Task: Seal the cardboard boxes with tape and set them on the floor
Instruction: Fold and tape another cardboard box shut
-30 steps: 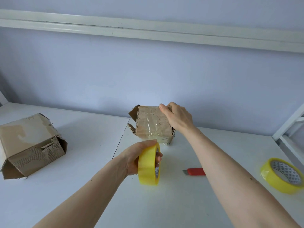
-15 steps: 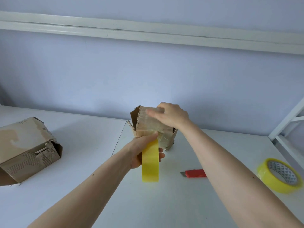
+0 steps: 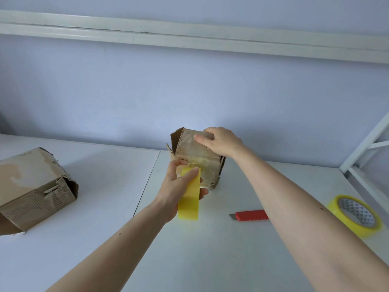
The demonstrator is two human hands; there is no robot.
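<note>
Right now I am gripping the tape roll [image 3: 188,197] in my left hand [image 3: 179,192], against the near face of the box [image 3: 197,157] mid-table. My right hand [image 3: 223,142] is clasping its top. Light, worn card, I judge, so hold by the edges.

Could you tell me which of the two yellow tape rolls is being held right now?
The yellow tape roll gripped edge-on in the left hand, right in front of the small box. The other roll lies flat on the table's right side, untouched.
</note>
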